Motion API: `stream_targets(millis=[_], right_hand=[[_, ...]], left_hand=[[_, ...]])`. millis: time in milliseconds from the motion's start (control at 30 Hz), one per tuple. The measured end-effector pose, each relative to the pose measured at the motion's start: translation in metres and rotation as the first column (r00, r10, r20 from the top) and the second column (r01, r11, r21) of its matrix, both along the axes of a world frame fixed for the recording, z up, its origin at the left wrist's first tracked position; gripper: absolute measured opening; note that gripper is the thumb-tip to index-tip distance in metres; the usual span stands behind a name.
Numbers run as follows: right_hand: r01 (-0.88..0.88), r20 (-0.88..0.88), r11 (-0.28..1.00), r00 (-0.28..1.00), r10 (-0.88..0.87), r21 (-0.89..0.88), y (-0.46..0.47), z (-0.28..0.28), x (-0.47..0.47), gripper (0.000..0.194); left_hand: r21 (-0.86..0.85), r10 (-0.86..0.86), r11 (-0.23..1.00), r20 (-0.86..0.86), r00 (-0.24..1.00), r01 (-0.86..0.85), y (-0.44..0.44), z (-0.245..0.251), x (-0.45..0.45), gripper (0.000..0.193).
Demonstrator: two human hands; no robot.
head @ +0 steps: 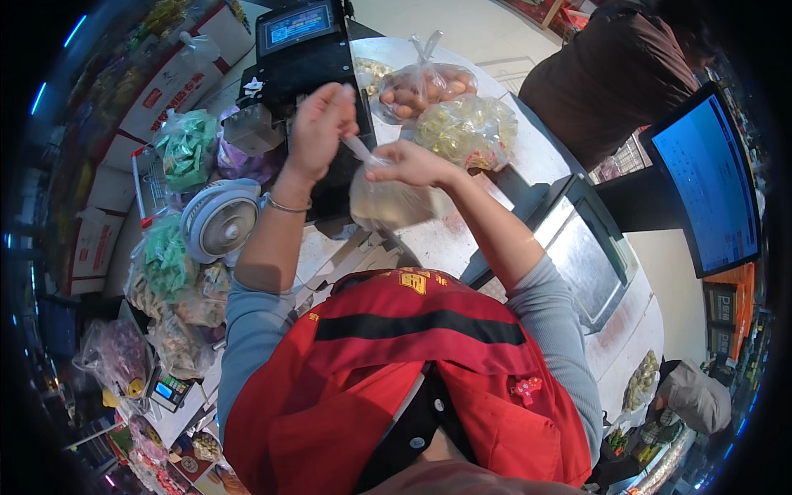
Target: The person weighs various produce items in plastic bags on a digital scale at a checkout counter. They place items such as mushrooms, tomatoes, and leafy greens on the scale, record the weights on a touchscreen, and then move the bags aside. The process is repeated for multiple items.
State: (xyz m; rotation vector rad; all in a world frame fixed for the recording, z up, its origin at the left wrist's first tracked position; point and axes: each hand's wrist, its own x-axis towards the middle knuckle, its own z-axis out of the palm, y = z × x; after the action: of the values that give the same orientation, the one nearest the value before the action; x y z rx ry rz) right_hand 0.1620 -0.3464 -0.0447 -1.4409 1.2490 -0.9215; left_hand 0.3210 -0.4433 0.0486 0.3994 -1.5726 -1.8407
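A clear plastic bag with pale contents (393, 201) hangs or rests at the counter's inner edge, its neck drawn up into a twisted strip. My left hand (325, 127) pinches the upper end of that strip between thumb and fingers. Just below, my right hand (411, 164) closes around the neck of the same bag. Behind it, a clear bag of bean sprouts (467, 130) lies on the white counter. Beyond that stands a knotted clear bag of brown eggs (427, 90), with another bag of pale pieces (371, 73) partly hidden beside it.
A black machine with a lit screen (297, 30) stands ahead. To the left are a small fan (219, 223) and bundles of green plastic bags (185, 148). A metal-topped scanner or scale (578, 260) and a monitor (705, 179) stand right. A person in brown (606, 80) is beyond the counter.
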Motion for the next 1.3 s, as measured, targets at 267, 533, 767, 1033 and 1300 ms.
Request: stream_targets(millis=[267,533,767,1033,1300], right_hand=[[0.296,-0.032,0.938,0.951,-0.306,-0.182,-0.094,-0.031,0.062,0.020],[0.563,0.164,0.797,0.826,-0.539,-0.219,-0.101,-0.037,0.107,0.018],[0.516,-0.050,0.839,0.846,-0.531,-0.173,-0.082,-0.015,0.102,0.017],[0.490,-0.075,0.845,0.854,-0.514,-0.216,-0.055,-0.001,0.078,0.019],[0.599,0.065,0.790,0.800,-0.596,-0.126,0.098,0.020,-0.001,0.016]], left_hand=[[0.232,0.408,0.909,-0.320,0.855,-0.346,-0.039,-0.019,0.044,0.037],[0.162,0.373,0.926,-0.529,0.762,-0.340,-0.038,-0.038,0.043,0.035],[0.107,0.340,0.937,-0.490,0.802,-0.332,-0.036,-0.036,0.042,0.033],[-0.512,0.273,0.822,-0.032,0.961,-0.251,-0.038,-0.008,0.043,0.013],[-0.374,0.140,0.835,-0.564,0.814,-0.403,0.015,-0.020,0.002,0.012]])
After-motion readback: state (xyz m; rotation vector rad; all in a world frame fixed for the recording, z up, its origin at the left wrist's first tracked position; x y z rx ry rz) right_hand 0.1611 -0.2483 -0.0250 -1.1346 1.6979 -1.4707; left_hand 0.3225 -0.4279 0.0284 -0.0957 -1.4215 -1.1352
